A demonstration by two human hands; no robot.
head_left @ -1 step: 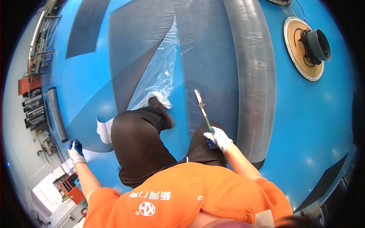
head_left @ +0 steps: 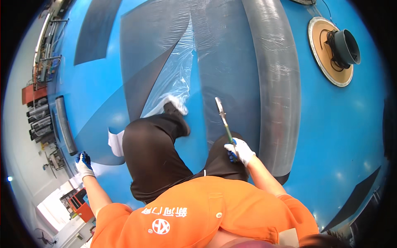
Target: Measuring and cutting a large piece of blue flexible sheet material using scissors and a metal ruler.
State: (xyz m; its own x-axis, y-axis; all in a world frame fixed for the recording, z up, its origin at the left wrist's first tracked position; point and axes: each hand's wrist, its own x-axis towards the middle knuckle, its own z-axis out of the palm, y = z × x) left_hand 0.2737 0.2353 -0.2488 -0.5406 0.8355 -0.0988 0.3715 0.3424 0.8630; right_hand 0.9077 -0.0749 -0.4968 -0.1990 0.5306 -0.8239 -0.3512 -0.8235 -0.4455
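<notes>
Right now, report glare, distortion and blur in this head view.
Head view: strong fisheye bending, with a black rim at the corners; soft glare patches on the blue surface and sheen on the clear plastic film; the right hand and its long tool look sharp; the left hand near the rim is stretched.

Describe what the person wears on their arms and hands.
Both hands wear white knit gloves with blue-coated palms and fingers: the left hand and the right hand. The forearms are bare below short orange sleeves of a work shirt with white markings on the chest.
</notes>
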